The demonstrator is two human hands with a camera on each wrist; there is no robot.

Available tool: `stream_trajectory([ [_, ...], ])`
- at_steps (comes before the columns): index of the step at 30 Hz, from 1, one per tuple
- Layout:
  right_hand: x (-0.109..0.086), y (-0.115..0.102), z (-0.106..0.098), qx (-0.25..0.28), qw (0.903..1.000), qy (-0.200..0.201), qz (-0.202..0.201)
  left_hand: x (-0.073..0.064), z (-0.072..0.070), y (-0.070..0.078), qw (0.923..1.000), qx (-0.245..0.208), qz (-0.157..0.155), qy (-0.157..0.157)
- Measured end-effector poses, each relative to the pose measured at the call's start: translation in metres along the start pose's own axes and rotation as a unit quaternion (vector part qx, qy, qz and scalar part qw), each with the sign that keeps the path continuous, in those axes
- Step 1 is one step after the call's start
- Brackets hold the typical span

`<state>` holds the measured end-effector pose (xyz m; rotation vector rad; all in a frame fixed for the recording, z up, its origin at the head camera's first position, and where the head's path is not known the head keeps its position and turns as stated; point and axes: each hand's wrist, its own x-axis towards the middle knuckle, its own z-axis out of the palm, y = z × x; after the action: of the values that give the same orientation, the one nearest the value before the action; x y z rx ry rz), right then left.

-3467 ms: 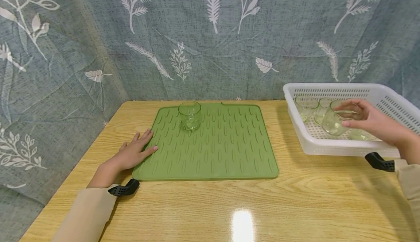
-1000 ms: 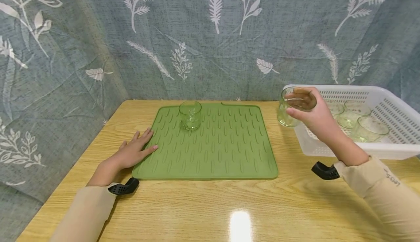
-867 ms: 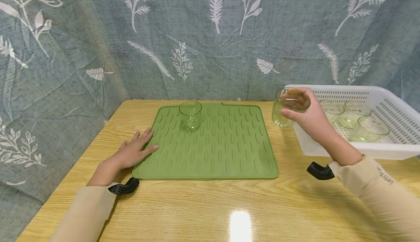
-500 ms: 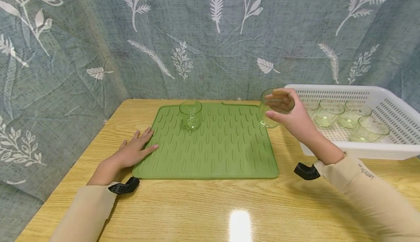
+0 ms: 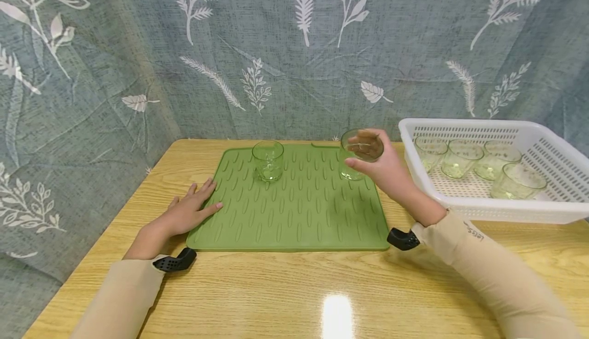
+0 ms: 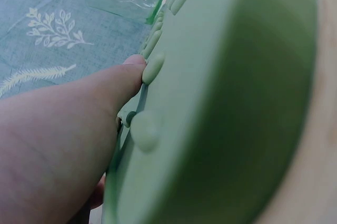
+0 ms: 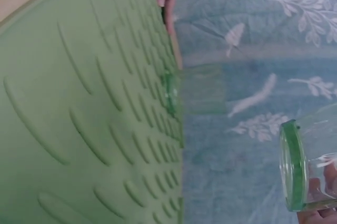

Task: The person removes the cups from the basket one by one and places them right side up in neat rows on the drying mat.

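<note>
My right hand (image 5: 388, 167) grips a clear green-tinted drinking glass (image 5: 349, 171), thumb on the near side and fingers round the far side. It hangs upright above the right rear part of the green ribbed mat (image 5: 294, 221). In the right wrist view the thick base of this glass (image 7: 294, 166) is apart from the mat. A similar glass (image 5: 268, 162) stands upright on the mat's left rear part. My left hand (image 5: 188, 213) rests spread at the mat's left edge, its thumb on the border; the left wrist view shows that thumb (image 6: 124, 79) touching the mat.
A white perforated plastic basket (image 5: 501, 210) stands on the right of the wooden table (image 5: 257, 293), with several similar glasses (image 5: 462, 160) inside. A patterned blue-grey curtain (image 5: 285, 98) hangs behind the table and along its left side.
My right hand has lifted one glass out of the basket and carried it left, over the basket's rim, to above the mat. My left hand has stayed in place.
</note>
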<state>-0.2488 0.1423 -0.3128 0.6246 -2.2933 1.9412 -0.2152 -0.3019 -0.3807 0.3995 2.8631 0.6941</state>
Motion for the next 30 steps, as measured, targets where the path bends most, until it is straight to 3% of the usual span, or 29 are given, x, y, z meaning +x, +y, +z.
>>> stream_trajectory([
  [15, 0.016, 0.02, 0.035, 0.014, 0.9998, -0.011, 0.012, -0.001, -0.001, 0.002, 1.0, 0.003, 0.001, 0.0],
  [21, 0.024, 0.026, 0.043, 0.046, 0.998, -0.018, 0.04, -0.001, -0.002, 0.003, 1.0, 0.004, 0.001, 0.0],
  [30, 0.035, 0.031, 0.056, 0.053, 0.9964, -0.023, 0.062, -0.001, -0.001, 0.003, 1.0, 0.0, 0.003, 0.001],
])
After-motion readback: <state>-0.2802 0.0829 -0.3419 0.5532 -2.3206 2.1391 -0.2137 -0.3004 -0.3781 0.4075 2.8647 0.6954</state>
